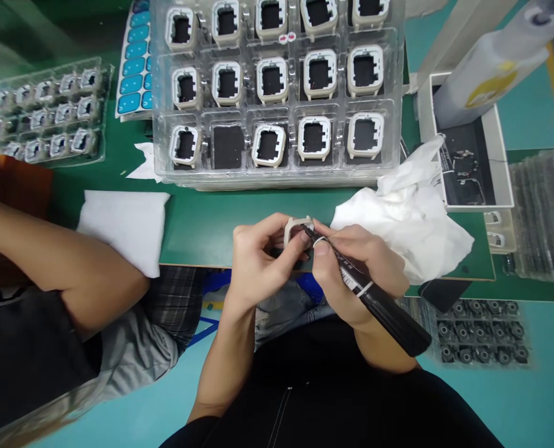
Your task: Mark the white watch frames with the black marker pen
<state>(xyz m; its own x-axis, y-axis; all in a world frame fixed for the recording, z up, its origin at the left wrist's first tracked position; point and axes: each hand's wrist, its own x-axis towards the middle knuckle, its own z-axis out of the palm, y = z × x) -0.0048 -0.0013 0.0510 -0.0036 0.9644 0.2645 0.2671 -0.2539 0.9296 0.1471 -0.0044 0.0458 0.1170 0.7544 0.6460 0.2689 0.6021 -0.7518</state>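
Between the thumb and fingers of my left hand (262,258) is a beige watch-case frame (294,229), held above the table's front edge. My right hand (358,267) grips a black marker pen (375,305), its dark tip at the inner edge of the frame. Just beyond the hands, a clear plastic tray (160,146) holds rows of similar beige frames in its compartments. One compartment in the front row, second from the left, has no frame in it. My fingers partly hide the held frame.
A crumpled white cloth (408,218) lies right of my hands, near a white box (480,202) holding a bottle (487,78). A folded white cloth (122,224) lies left, beside another person's arm (66,261). More trays (100,140) stand at both sides.
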